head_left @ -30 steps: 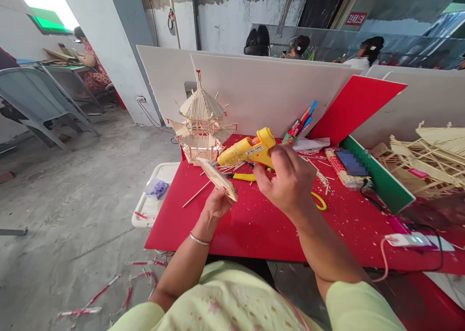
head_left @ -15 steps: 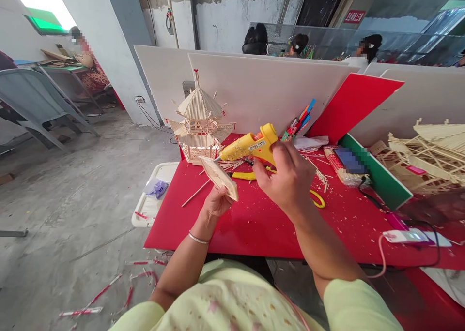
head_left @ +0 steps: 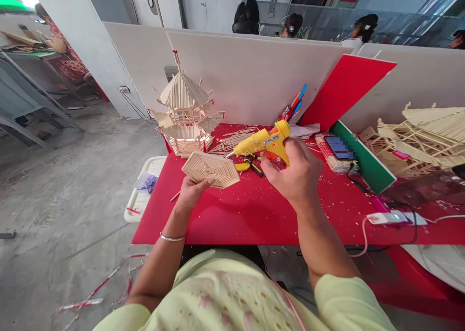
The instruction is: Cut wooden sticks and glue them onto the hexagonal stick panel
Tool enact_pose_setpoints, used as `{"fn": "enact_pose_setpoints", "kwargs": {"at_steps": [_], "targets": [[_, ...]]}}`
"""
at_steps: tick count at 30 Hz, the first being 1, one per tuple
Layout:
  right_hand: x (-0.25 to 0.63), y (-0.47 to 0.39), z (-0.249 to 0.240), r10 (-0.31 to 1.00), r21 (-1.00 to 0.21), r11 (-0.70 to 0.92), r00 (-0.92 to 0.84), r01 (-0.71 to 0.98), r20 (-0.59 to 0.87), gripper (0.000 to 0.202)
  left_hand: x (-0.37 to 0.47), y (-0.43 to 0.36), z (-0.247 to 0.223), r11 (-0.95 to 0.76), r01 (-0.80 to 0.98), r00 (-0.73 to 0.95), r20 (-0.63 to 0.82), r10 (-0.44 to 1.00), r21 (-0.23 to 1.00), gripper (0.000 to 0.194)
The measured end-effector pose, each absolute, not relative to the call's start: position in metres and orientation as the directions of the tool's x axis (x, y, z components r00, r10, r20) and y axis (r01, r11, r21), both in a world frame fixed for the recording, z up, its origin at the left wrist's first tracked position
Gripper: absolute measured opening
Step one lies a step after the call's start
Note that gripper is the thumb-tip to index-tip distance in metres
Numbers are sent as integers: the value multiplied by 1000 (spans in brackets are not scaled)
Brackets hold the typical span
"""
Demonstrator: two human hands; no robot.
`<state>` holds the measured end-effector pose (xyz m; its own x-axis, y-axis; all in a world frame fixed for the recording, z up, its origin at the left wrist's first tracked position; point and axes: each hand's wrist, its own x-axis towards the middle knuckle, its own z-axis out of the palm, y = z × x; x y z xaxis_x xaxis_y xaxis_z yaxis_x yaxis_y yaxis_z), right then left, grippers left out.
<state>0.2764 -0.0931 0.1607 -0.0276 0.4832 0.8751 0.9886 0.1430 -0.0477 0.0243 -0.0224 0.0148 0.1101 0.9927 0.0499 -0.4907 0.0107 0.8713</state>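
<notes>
Head view: above the red surface [head_left: 236, 219], my left fingers [head_left: 206, 182] pinch the pale hexagonal wooden-stick panel [head_left: 211, 168] edgewise, likely sparing its face; right fingers [head_left: 269, 167] wrap the yellow plastic glue gun [head_left: 256, 143] (metal nozzle [head_left: 230, 155] near).

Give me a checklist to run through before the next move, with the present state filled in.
1. Left hand grip on the hexagonal panel: ok, thumb across its face.
2. Right hand grip on the glue gun: ok.
3. Nozzle clear of the panel: cannot tell; they look very close.
4. Glue gun hot: cannot tell.
5. Pagoda model upright: ok.
6. Red tabletop free of loose sticks: not ok.
</notes>
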Motion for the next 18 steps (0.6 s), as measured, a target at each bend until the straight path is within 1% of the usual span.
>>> {"fn": "enact_pose_setpoints", "kwargs": {"at_steps": [2,4,6,9,10,12,15,18], "targets": [[283,-92,153,485,-84,150,1,985,875,32,16,-22,17,-86,-296,39,102,994,951,42],[288,-92,147,487,-115,145,30,983,873,32,11,-21,22,-210,-58,-13,210,978,976,36],[291,-92,142,494,-139,140,53,980,868,30,8,-20,29,-343,178,-21,352,936,922,26],[295,-95,138,504,-156,145,63,977,862,29,6,-21,41,-489,428,16,535,845,760,16],[295,-96,136,504,-157,147,62,977,861,29,6,-21,46,-516,481,32,574,818,709,15],[295,-97,133,504,-155,150,59,976,861,29,6,-24,54,-541,552,71,610,789,635,13],[292,-97,128,515,-150,145,55,978,855,27,7,-30,62,-579,601,181,612,770,551,11],[286,-97,127,504,-131,157,35,979,863,25,8,-37,68,-601,671,270,612,744,434,10]]}}
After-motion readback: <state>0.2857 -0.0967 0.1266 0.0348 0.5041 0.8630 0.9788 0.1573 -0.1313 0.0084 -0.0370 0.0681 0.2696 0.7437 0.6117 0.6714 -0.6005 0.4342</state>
